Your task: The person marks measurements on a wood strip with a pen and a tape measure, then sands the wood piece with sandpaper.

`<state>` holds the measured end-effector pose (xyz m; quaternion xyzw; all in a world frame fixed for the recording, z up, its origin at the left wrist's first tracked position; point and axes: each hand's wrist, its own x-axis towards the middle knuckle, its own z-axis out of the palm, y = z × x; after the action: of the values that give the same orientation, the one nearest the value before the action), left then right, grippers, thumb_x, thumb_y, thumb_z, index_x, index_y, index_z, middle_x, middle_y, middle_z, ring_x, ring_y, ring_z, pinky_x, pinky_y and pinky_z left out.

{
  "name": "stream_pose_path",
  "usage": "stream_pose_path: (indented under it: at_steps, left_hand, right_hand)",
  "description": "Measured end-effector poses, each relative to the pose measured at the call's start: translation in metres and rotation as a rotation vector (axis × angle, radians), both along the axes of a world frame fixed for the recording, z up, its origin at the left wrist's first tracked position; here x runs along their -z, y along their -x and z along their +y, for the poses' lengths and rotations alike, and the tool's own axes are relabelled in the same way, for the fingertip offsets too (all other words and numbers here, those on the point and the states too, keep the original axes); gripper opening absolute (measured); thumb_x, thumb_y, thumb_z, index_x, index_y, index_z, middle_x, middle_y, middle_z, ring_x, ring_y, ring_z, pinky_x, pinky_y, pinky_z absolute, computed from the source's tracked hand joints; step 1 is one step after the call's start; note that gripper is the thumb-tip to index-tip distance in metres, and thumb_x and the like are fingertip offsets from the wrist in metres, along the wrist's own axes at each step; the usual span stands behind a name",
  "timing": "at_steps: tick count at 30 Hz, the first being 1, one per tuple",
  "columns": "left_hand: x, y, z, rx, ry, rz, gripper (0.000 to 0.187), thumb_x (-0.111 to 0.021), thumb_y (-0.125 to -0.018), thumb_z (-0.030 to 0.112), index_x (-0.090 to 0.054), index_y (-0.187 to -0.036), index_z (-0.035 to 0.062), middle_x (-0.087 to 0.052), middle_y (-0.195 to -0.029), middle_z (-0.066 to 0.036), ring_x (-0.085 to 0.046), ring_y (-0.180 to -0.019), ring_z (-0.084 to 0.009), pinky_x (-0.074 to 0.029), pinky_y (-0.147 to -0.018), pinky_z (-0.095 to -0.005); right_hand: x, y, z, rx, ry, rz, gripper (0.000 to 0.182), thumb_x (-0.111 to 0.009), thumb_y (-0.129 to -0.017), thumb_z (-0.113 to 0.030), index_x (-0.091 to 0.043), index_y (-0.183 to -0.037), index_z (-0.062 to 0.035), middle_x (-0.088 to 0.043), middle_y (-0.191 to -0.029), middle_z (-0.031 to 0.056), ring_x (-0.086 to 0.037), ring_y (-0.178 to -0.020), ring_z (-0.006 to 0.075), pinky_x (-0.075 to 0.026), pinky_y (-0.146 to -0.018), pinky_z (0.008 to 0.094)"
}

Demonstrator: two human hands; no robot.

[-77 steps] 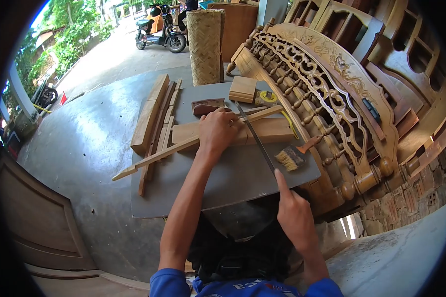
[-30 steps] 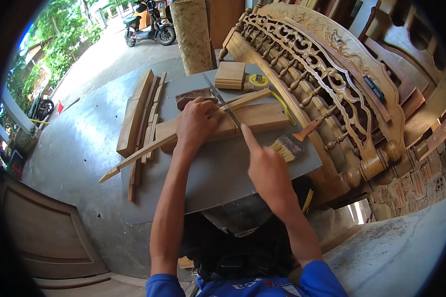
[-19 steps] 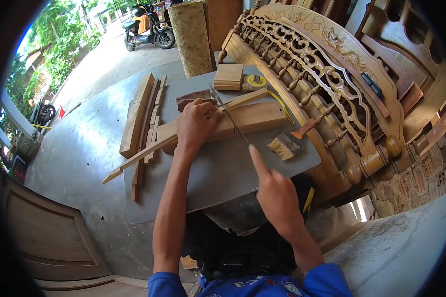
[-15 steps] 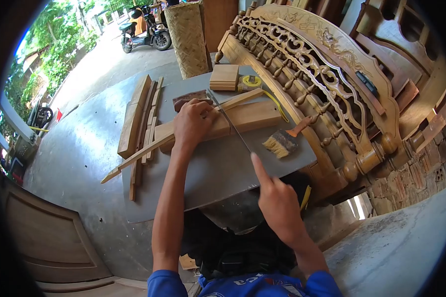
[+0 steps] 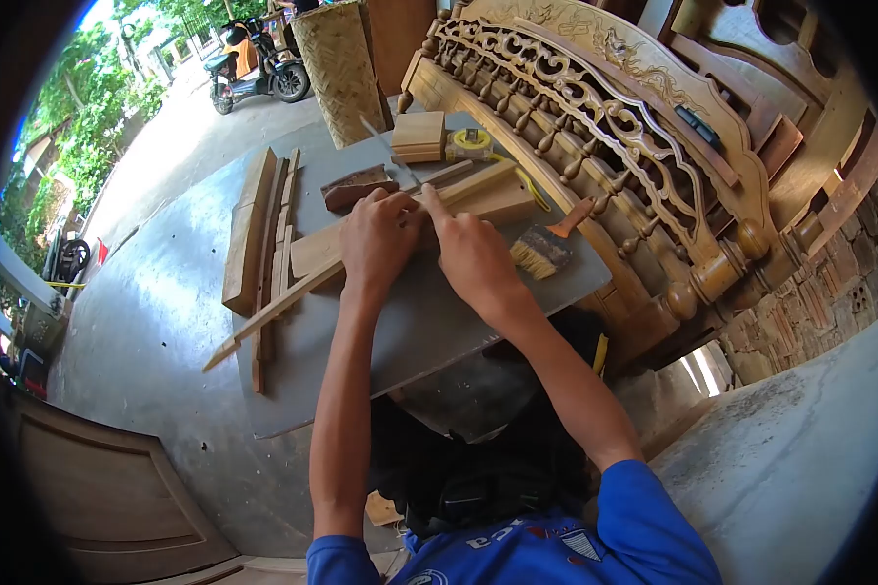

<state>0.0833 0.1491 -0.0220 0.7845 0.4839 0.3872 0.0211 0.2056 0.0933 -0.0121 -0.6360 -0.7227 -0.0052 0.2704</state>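
Observation:
My left hand [image 5: 380, 239] is closed over a long thin wood strip [image 5: 273, 308], pressing it down on a thick wooden block [image 5: 317, 251]. The strip lies slanted across the block, with its pointed end toward the lower left. Close beside it, my right hand [image 5: 478, 255] grips a narrow hand saw with the index finger stretched forward. The saw's thin blade [image 5: 388, 150] reaches past the strip toward the far edge of the table; its handle is hidden in my hand. Behind my left hand sits a dark brown wood piece [image 5: 357, 186].
On the grey tabletop [image 5: 400, 341] lie several wood lengths [image 5: 251, 234] at left, a square wood block [image 5: 419, 136], a yellow tape measure [image 5: 470, 144] and a wide brush [image 5: 544, 250]. A carved wooden headboard [image 5: 595, 117] stands along the right.
My right hand has pushed forward and left, up beside my left hand, and the saw blade now sticks out farther beyond the strip. My left hand still holds the strip.

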Motion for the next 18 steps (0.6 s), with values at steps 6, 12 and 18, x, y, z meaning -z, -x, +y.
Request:
stream_pose_path:
  at_steps: [6,12,18]
  left_hand:
    - [0.003,0.01,0.019,-0.109,-0.077,0.037,0.018,-0.064,-0.073,0.024,-0.066,-0.082,0.0092,-0.062,-0.08,-0.009,-0.06,-0.077,-0.0276,-0.046,-0.068,-0.0384]
    - [0.004,0.01,0.025,-0.103,-0.014,0.095,0.019,-0.062,-0.076,0.025,-0.063,-0.085,0.0079,-0.064,-0.083,-0.011,-0.061,-0.076,-0.0298,-0.047,-0.066,-0.0396]
    - [-0.002,0.007,0.021,-0.16,0.073,0.059,0.019,-0.062,-0.075,0.026,-0.064,-0.084,0.0104,-0.065,-0.077,-0.011,-0.063,-0.071,-0.0297,-0.048,-0.063,-0.0408]
  right_hand:
    - [0.005,0.002,0.034,-0.085,0.013,0.041,0.052,-0.047,-0.078,-0.001,-0.04,-0.13,-0.0041,-0.062,-0.076,0.023,-0.062,-0.074,0.037,-0.051,-0.069,0.0439]
    - [0.009,-0.007,0.045,-0.164,0.032,0.064,0.056,-0.048,-0.077,-0.002,-0.04,-0.132,-0.01,-0.062,-0.079,0.0225,-0.061,-0.079,0.0378,-0.05,-0.072,0.0435]
    - [0.007,0.003,0.04,-0.134,0.045,0.125,0.059,-0.045,-0.076,0.003,-0.037,-0.133,-0.0096,-0.059,-0.079,0.0266,-0.059,-0.078,0.0408,-0.047,-0.072,0.0458]
